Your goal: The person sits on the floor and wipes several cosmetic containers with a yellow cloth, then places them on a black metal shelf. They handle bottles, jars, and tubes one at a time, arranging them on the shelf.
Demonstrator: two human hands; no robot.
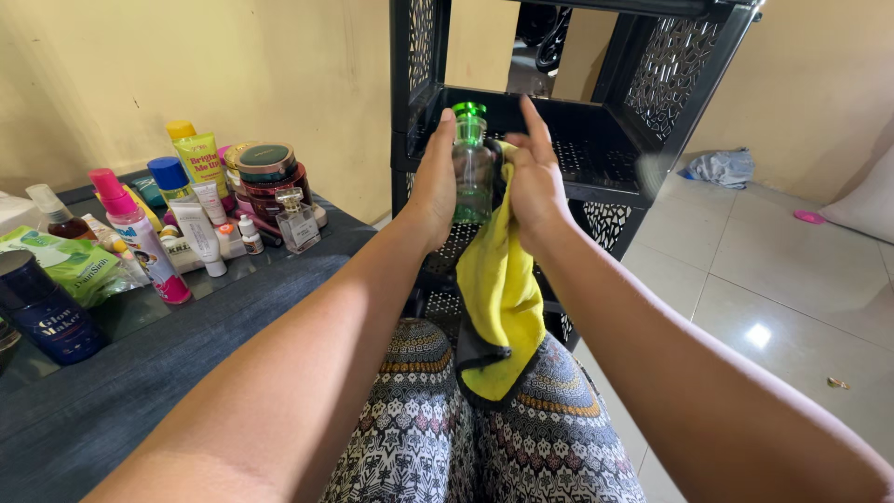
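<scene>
So both arms were stretched out in front of a black plastic shelf rack [689, 65], the kind with lacy cut-out side panels and perforated trays. The left hand [434, 182] had its fingers wrapped around a small clear glass bottle [472, 177] with a shiny green cap, held upright right in front of the rack's middle shelf. The right hand [536, 182] was pressed against the other side of the bottle through a soft yellow cloth [501, 298] with a dark edge, thumb and fingers pinching the cloth to the glass, one finger sticking up straight. The rest of the cloth hung down limp over the lap, which was covered in a black-and-white patterned fabric [419, 419].

Off to the left sat a dark low table [177, 363] with a woody grain, crowded with toiletries: a pink pump bottle [140, 233], a white squeeze tube [199, 237], a yellow tube with an orange cap [197, 154], a square glass perfume bottle [298, 222], a round dark jar with a flat lid [265, 172] and a chunky navy bottle [45, 312]. The floor [792, 279] was glossy pale tile, and the walls were plain cream.
</scene>
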